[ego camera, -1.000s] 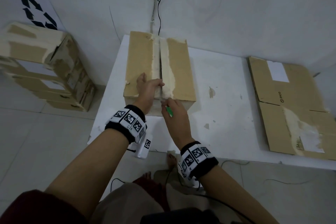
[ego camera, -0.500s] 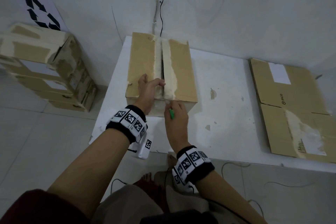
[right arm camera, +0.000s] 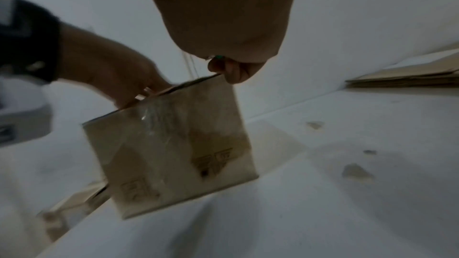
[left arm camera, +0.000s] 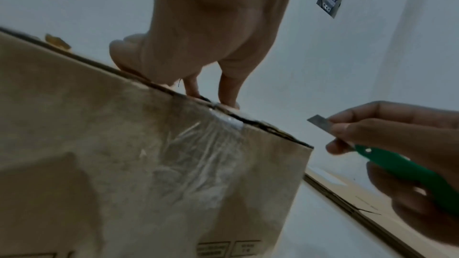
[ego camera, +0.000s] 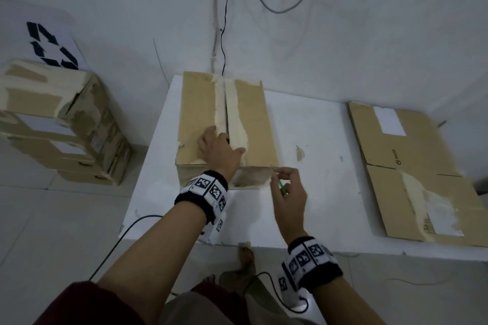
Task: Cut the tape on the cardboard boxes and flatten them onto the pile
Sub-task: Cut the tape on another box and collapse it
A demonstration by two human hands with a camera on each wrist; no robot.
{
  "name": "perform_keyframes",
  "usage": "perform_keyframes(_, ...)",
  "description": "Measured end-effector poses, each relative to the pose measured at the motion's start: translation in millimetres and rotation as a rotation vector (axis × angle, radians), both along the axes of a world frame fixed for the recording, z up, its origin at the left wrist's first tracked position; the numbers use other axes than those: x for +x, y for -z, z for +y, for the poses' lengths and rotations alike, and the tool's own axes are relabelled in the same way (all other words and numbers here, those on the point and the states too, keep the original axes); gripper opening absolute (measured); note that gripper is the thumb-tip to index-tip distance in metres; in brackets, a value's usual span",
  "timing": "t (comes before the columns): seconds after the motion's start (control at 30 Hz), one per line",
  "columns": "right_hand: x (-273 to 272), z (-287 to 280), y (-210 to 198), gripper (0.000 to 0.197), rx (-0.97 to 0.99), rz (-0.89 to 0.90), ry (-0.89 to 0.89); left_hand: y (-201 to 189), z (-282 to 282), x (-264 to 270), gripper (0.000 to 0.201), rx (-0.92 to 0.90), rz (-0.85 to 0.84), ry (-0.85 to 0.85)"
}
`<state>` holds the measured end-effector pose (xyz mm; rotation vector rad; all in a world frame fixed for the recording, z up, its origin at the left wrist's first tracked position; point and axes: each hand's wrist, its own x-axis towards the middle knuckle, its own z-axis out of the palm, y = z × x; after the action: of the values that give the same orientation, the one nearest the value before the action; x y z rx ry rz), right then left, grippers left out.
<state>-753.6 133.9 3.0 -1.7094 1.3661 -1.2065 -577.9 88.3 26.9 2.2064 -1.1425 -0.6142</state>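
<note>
A taped cardboard box (ego camera: 250,124) stands on the white table (ego camera: 322,200), its top seam slit open along the middle. My left hand (ego camera: 219,150) presses flat on the top near the front edge, thumb spread across the seam. Clear tape (left arm camera: 206,150) still clings to the box's near end face. My right hand (ego camera: 287,187) grips a green-handled cutter (left arm camera: 397,166), whose bare blade (left arm camera: 320,122) hangs just off the box's near right top corner. In the right wrist view the fingertips (right arm camera: 233,72) touch that corner of the box (right arm camera: 174,144). A flattened pile (ego camera: 412,166) lies at the table's right.
A stack of taped boxes (ego camera: 58,124) sits on the floor to the left, under a recycling sign (ego camera: 52,45). Cables (ego camera: 224,21) hang down the wall behind the box. Small cardboard scraps (ego camera: 299,153) dot the table. My bare foot (ego camera: 245,258) is at the table's front edge.
My right hand with the cutter has slid right along the box's near top edge, from the seam to the right corner. The left hand has stayed pressed on the top.
</note>
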Motion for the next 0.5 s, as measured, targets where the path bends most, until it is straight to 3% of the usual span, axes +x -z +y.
perform_keyframes(0.1, -15.5, -35.7, -5.9, 0.009, -0.069, -0.008, 0.067, 4.1, -0.1, 22.7, 0.046, -0.018, -0.061, 0.168)
perform_keyframes(0.23, -31.4, -71.9, -15.5, 0.012, -0.004, -0.079, 0.165, -7.5, 4.6, 67.5, 0.049, 0.145, -0.163, 0.421)
perform_keyframes(0.37, -42.3, -89.9, -17.0, 0.006, 0.079, -0.146, 0.220, -24.9, 10.6, 96.8, 0.038, 0.260, -0.236, 0.425)
perform_keyframes(0.5, -43.7, -87.6, -9.2, 0.010, 0.225, -0.205, 0.134, -37.2, 7.1, 88.3, 0.028, 0.291, -0.314, 0.423)
